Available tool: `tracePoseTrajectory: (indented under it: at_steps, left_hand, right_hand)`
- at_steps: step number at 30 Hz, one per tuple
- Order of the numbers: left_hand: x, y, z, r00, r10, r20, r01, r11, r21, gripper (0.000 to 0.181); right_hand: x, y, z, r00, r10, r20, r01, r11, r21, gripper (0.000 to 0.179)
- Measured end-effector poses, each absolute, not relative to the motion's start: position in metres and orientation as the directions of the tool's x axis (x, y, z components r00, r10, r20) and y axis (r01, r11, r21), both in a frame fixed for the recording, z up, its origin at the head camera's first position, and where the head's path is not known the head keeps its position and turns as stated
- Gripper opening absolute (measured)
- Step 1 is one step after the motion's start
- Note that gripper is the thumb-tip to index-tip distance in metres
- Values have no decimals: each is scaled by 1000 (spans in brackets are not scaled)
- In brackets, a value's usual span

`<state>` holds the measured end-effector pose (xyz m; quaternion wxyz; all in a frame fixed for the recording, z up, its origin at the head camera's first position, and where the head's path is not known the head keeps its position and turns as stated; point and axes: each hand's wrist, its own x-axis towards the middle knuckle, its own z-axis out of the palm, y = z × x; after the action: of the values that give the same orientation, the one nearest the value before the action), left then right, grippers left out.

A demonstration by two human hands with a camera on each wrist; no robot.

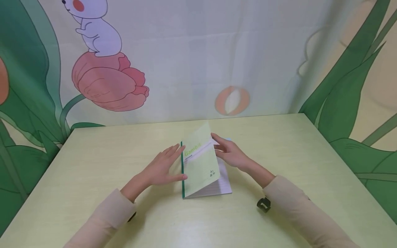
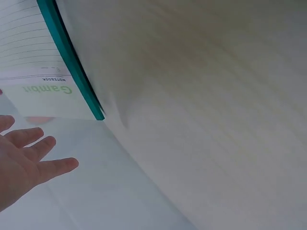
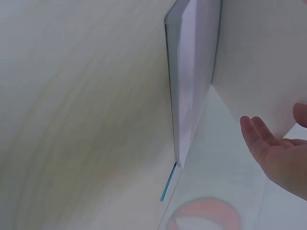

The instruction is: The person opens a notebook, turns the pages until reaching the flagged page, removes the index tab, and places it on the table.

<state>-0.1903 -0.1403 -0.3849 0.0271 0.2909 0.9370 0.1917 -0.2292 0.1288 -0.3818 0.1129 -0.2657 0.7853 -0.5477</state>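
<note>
Notebook (image 1: 224,184), one: spine (image 1: 183,182) is running lengthwise away beside left hand (image 1: 162,167), spread wide; raised cover (image 1: 200,174) is standing, free edge at right hand (image 1: 232,153), unclenched.

Ruled page (image 1: 225,182): partly hidden behind cover (image 1: 198,179)
Blue strip (image 3: 169,182): too slim to identify
Rabbit print (image 1: 103,36): head cropped at top

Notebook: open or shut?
Partly open: in the head view, the front cover slants up from the green spine, lined page showing beneath; right hand at its free edge.
</note>
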Motion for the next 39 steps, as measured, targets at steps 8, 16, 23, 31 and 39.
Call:
tracePoseTrajectory:
  at_steps: [8,16,23,31,39]
  left_hand:
    - [-193,-144,-375,-838,526,146,534,734,421,85]
    - [-196,-150,-358,-833,518,196,546,709,446,83]
    - [-196,-155,-348,-848,496,185,523,729,441,83]
    - [-197,-161,-342,-849,487,203,522,720,458,81]
    - [-198,-164,-331,-828,512,227,557,710,430,80]
  right_hand:
    - [-229,112,-381,-826,-555,102,-208,131,-969,62]
    - [-231,96,-381,-767,-626,140,-220,51,-974,61]
    - [-228,82,-380,-737,-664,124,-226,69,-972,63]
    - [-223,68,-384,-690,-716,103,-260,112,-959,65]
    - [-218,60,-388,-641,-765,63,-318,189,-929,66]
